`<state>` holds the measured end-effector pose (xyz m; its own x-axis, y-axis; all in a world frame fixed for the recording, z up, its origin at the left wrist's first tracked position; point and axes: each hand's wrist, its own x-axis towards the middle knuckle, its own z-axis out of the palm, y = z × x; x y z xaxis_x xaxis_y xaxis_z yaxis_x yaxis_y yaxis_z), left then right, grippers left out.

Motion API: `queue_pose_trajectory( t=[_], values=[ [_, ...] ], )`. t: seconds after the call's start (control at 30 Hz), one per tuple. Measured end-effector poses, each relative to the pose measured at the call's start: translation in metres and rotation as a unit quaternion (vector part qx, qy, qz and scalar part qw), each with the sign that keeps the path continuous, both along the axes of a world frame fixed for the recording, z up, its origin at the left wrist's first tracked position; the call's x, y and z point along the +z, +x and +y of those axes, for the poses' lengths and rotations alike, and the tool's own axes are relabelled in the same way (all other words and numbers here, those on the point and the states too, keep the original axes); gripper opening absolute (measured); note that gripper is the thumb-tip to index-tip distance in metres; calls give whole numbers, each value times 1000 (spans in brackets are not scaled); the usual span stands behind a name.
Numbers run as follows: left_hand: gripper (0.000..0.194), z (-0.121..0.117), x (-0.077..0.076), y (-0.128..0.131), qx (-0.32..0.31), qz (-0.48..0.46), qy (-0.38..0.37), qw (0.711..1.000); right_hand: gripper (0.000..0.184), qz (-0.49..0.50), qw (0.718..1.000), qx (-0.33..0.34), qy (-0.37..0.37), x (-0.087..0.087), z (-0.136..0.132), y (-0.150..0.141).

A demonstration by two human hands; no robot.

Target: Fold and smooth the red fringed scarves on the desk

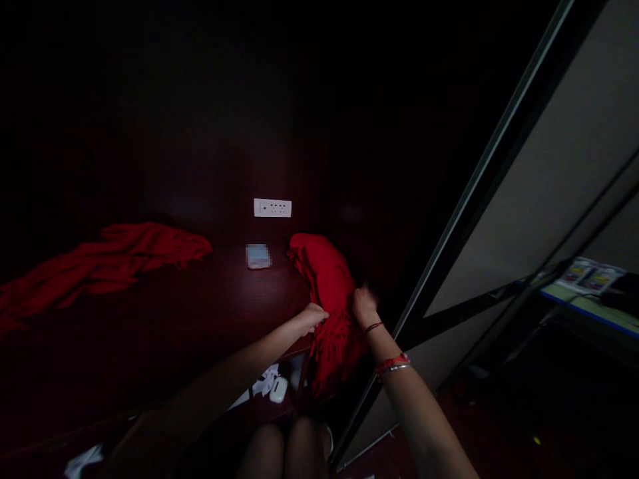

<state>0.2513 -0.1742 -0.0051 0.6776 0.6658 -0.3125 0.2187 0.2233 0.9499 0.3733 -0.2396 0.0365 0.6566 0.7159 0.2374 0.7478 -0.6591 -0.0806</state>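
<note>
A red fringed scarf (327, 273) lies in a loose fold at the right end of the dark wooden shelf (239, 289), and its tassels hang over the front edge. My left hand (312, 317) pinches the scarf's left side, just above the tassels. On the opposite side, my right hand (365, 303) is closed at the scarf's right edge. Its fingertips are slightly blurred and partly hidden in the dark. Farther left, a second red cloth (120, 256) is spread in a crumpled strip along the shelf.
A white wall socket (272, 207) is on the back panel, above a small pixelated object (258, 256). Below the shelf are a white rounded case (278, 390) and crumpled white paper (267, 379). A sliding door frame (479, 179) borders the right; beyond it stands a table (594, 307) with packets.
</note>
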Motion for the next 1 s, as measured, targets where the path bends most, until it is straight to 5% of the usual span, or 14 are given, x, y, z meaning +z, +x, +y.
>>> queue_pose_trajectory(
  t=[0.1, 0.17, 0.27, 0.33, 0.43, 0.63, 0.87, 1.0],
  values=[
    [10, 7, 7, -2, 24, 46, 66, 996, 37, -60, 997, 50, 20, 4, 4, 0],
    [28, 12, 13, -1, 50, 61, 201, 976, 40, -79, 989, 113, 47, 6, 13, 6],
    [47, 18, 16, 1, 4, 82, 524, 848, 47, -30, 981, 186, 36, -3, 28, 18],
    [46, 20, 11, 2, -95, 130, 613, 773, 52, 22, 982, 186, 4, -17, 35, 26],
    [44, 21, -2, 0, -190, 219, 583, 759, 55, 70, 984, 162, -19, -37, 37, 32],
    [48, 19, -13, -12, -201, 220, 559, 774, 52, 98, 984, 147, -17, -43, 22, 23],
    [47, 29, -16, -42, -244, 172, 572, 764, 43, 138, 983, 83, -82, -19, -3, -3],
    [48, 53, -16, -85, -265, 156, 587, 749, 32, -33, 997, 30, -64, 11, 3, -32]
  ],
)
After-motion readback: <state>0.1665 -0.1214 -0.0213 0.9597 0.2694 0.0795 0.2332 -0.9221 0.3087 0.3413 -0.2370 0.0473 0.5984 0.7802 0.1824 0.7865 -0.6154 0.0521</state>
